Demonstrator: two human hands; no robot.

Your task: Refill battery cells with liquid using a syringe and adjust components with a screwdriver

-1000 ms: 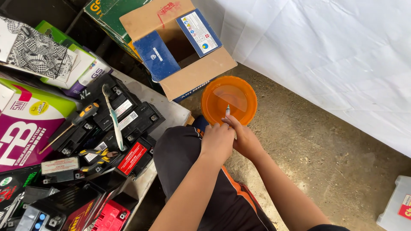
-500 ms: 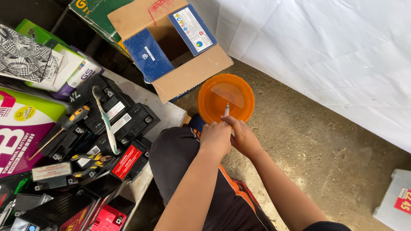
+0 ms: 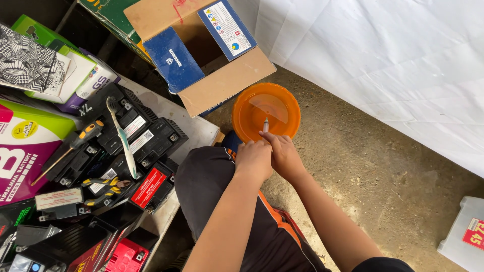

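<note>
The syringe (image 3: 265, 124) stands almost upright between my two hands, its tip pointing into the orange bowl (image 3: 282, 98) that sits on the concrete floor (image 3: 363, 166) just before my knee. In the head view, my right hand (image 3: 286, 155) is closed around the lower part of the syringe, and my left hand (image 3: 253, 159) is closed too and presses against the right one; if its grip also has the syringe, I cannot tell. Compared with a moment ago, my hands and the syringe are in the same place over the near rim of the bowl; only my head moves a little. So the work with the syringe at the bowl continues, I think. At my left, the worktop (image 3: 194, 128) carries black batteries (image 3: 151, 141), a toothbrush (image 3: 123, 138) and a screwdriver (image 3: 75, 143). An open cardboard box (image 3: 227, 83) stands behind the bowl.
</note>
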